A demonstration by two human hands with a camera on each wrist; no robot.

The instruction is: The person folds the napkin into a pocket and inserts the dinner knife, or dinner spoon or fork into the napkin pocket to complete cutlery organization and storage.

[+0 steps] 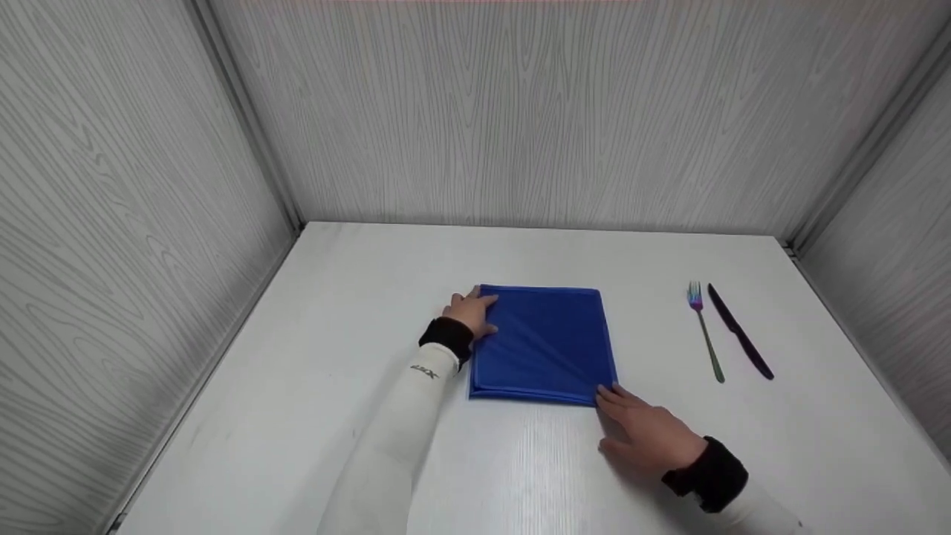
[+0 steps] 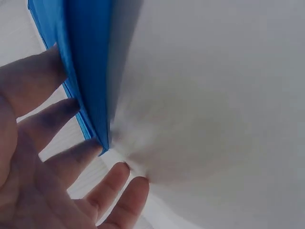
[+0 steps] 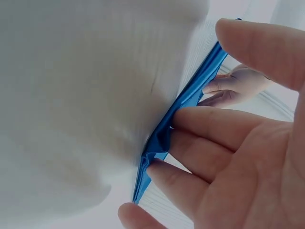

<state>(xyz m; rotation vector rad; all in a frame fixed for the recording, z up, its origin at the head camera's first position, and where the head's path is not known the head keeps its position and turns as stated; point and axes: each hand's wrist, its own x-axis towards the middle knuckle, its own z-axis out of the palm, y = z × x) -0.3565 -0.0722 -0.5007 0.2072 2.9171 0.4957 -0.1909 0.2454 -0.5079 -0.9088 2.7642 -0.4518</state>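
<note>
A blue cloth (image 1: pixel 546 338), folded into a rough square, lies on the white table with faint diagonal creases across its top. At its far left edge rests my left hand (image 1: pixel 468 312), fingers spread and fingertips on the cloth. The left wrist view has these extended fingers (image 2: pixel 52 121) against the layered blue edge. My right hand (image 1: pixel 650 431) touches the near right corner with its fingertips, the thumb held apart. Up close in the right wrist view, the straight fingers (image 3: pixel 205 152) meet the stacked folds of the cloth (image 3: pixel 159 138).
To the right of the cloth lie a fork (image 1: pixel 704 327) with an iridescent head and a dark knife (image 1: pixel 739 331), side by side. Grey wood-grain panels stand at the back (image 1: pixel 520 111), left and right of the white table (image 1: pixel 297 371).
</note>
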